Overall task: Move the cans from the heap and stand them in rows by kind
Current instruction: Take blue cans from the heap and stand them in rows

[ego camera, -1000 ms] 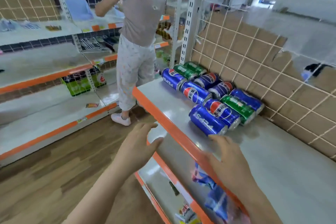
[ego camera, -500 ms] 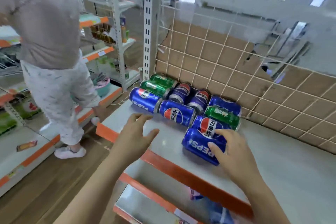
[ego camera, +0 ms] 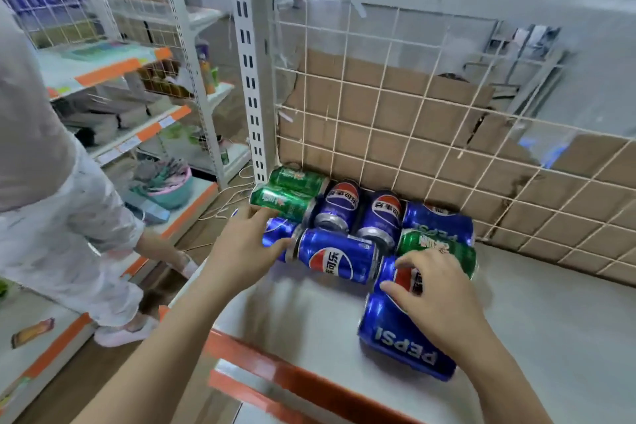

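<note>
A heap of cans lies on its side on the grey shelf (ego camera: 303, 317) against the back grid. Two green cans (ego camera: 287, 201) sit at the far left and a third green can (ego camera: 438, 246) at the right. Blue Pepsi cans fill the middle (ego camera: 335, 256), and one marked PEPSI (ego camera: 401, 341) lies nearest me. My left hand (ego camera: 241, 248) wraps over the leftmost blue can (ego camera: 277, 232), below the green pair. My right hand (ego camera: 437, 303) closes thumb and fingers around a blue can (ego camera: 401, 277) between the green can and the PEPSI one, hiding most of it.
A white wire grid backed with cardboard (ego camera: 413, 134) walls the shelf's rear, and a slotted upright post (ego camera: 251, 79) stands at its left corner. The shelf's orange front edge (ego camera: 292, 368) is near me. Another person (ego camera: 51, 182) stands in the aisle to the left, beside other shelving.
Both hands have moved forward from the shelf edge onto the heap. The left now covers the leftmost blue can, the right has shifted from the near PEPSI can onto the one behind it.
</note>
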Demonstrator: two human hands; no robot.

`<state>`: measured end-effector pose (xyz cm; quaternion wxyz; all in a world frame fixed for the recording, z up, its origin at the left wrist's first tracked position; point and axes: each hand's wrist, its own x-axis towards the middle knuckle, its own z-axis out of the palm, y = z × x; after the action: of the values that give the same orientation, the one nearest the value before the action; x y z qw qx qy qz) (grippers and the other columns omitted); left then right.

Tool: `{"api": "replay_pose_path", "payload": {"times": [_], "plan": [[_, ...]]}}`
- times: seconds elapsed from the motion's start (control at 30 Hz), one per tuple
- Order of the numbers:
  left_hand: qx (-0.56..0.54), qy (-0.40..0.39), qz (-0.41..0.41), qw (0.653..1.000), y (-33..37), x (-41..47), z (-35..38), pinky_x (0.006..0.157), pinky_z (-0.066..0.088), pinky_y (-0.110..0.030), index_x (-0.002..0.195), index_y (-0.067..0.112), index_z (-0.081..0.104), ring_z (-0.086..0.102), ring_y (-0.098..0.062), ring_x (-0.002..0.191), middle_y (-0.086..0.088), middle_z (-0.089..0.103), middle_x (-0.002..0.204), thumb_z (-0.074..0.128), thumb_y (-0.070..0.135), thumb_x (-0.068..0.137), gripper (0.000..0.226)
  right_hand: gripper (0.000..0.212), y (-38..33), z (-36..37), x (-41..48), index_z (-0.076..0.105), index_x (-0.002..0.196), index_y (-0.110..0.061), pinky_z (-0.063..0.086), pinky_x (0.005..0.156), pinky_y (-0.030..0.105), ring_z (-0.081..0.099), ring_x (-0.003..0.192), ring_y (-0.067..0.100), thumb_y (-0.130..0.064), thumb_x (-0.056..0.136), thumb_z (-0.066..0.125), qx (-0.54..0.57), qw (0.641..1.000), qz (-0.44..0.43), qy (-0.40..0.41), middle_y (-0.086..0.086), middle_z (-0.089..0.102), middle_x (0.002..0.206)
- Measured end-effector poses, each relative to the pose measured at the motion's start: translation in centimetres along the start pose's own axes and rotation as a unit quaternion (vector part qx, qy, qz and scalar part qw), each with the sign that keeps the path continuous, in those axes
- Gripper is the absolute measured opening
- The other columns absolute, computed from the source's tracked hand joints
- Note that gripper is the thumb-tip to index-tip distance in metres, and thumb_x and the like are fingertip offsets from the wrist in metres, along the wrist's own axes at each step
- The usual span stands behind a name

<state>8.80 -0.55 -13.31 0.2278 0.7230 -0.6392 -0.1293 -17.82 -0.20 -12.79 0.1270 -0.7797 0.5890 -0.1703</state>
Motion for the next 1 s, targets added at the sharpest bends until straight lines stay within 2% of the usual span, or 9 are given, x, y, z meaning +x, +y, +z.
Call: {"api": "replay_pose_path", "payload": {"times": [0.1, 0.23, 0.33, 0.43, 0.67, 0.73, 0.83, 0.93, 1.0], "plan": [[0.079, -0.07, 0.042, 0.993, -1.0, 1.5, 0.4, 0.096, 0.035, -0.029, 0.128, 0.017, 0.053, 0.047, -0.023, 0.116, -0.006, 0.05, 0.126, 0.063, 0.054, 0.071, 0.069, 0.036, -1.4, 0.5, -1.2, 0.051, 0.097, -0.036, 0.033, 0.084, 0.031, 0.041, 0.106, 0.012, -0.066, 0.077, 0.054, -0.061, 0.996, -0.001, -0.062, -0.014, 0.044, 0.1], [0.182, -0.132, 0.084, 0.971, -1.9, 3.6, 0.5, 0.107, 0.027, -0.037, 0.138, 0.03, 0.04, 0.039, -0.024, 0.123, -0.002, 0.043, 0.133, 0.046, 0.071, 0.051, 0.097, 0.061, -3.5, 1.7, -1.7, 0.047, 0.117, -0.036, 0.032, 0.09, 0.032, 0.034, 0.113, 0.015, -0.074, 0.069, 0.053, -0.123, 0.985, 0.03, -0.12, -0.01, 0.038, 0.11], [0.215, -0.155, 0.115, 0.958, -3.2, 4.6, 0.8, 0.111, 0.021, -0.047, 0.141, 0.036, 0.028, 0.032, -0.024, 0.127, 0.001, 0.034, 0.135, 0.068, 0.055, 0.062, 0.09, 0.07, -4.5, 2.5, -1.9, 0.045, 0.124, -0.033, 0.032, 0.089, 0.033, 0.032, 0.113, 0.018, -0.075, 0.068, 0.054, -0.157, 0.978, 0.04, -0.133, -0.006, 0.037, 0.116], [0.195, -0.156, 0.121, 0.961, -4.2, 5.0, 0.6, 0.106, 0.03, -0.043, 0.14, 0.038, 0.027, 0.029, -0.024, 0.127, 0.002, 0.031, 0.134, 0.073, 0.046, 0.064, 0.089, 0.073, -5.1, 3.1, -2.2, 0.044, 0.125, -0.032, 0.032, 0.09, 0.033, 0.031, 0.113, 0.019, -0.072, 0.066, 0.058, -0.17, 0.973, 0.047, -0.148, -0.006, 0.038, 0.118], [0.09, -0.179, 0.095, 0.975, -6.6, 6.1, -0.5, 0.085, 0.047, -0.036, 0.125, 0.021, 0.042, 0.053, -0.028, 0.101, -0.006, 0.048, 0.114, 0.079, 0.023, 0.054, 0.081, 0.069, -5.4, 3.2, -2.5, 0.04, 0.132, -0.032, 0.036, 0.091, 0.033, 0.033, 0.117, 0.018, -0.052, 0.071, 0.064, -0.175, 0.971, 0.065, -0.15, -0.008, 0.046, 0.121], [0.111, -0.189, 0.108, 0.97, -6.4, 6.1, -1.0, 0.078, 0.049, -0.035, 0.119, 0.023, 0.044, 0.055, -0.026, 0.094, -0.003, 0.057, 0.106, 0.08, 0.029, 0.05, 0.078, 0.068, -5.7, 3.2, -2.4, 0.042, 0.131, -0.033, 0.038, 0.087, 0.03, 0.036, 0.115, 0.015, -0.051, 0.07, 0.067, -0.122, 0.983, 0.08, -0.112, -0.012, 0.051, 0.12], [0.148, -0.171, 0.128, 0.966, -6.5, 6.0, -1.8, 0.076, 0.05, -0.034, 0.117, 0.033, 0.044, 0.055, -0.023, 0.093, 0.004, 0.058, 0.104, 0.077, 0.046, 0.047, 0.079, 0.064, -6.3, 2.8, -2.1, 0.05, 0.125, -0.034, 0.038, 0.085, 0.026, 0.04, 0.113, 0.01, -0.042, 0.066, 0.076, 0.054, 0.991, 0.123, -0.007, -0.02, 0.053, 0.114], [0.137, -0.13, 0.169, 0.967, -7.0, 5.9, -2.9, 0.079, 0.048, -0.035, 0.116, 0.041, 0.044, 0.052, -0.02, 0.093, 0.012, 0.054, 0.109, 0.07, 0.06, 0.04, 0.082, 0.052, -6.9, 2.7, -1.5, 0.059, 0.111, -0.034, 0.041, 0.086, 0.024, 0.052, 0.105, 0.005, -0.031, 0.065, 0.083, 0.239, 0.954, 0.156, 0.094, -0.02, 0.059, 0.108], [0.071, -0.129, 0.191, 0.97, -6.9, 5.6, -3.5, 0.079, 0.049, -0.035, 0.114, 0.039, 0.047, 0.052, -0.017, 0.093, 0.012, 0.051, 0.108, 0.077, 0.056, 0.042, 0.08, 0.047, -7.4, 2.9, -1.2, 0.06, 0.107, -0.033, 0.047, 0.085, 0.026, 0.057, 0.099, 0.002, -0.028, 0.066, 0.082, 0.324, 0.92, 0.181, 0.123, -0.017, 0.061, 0.105]]}}
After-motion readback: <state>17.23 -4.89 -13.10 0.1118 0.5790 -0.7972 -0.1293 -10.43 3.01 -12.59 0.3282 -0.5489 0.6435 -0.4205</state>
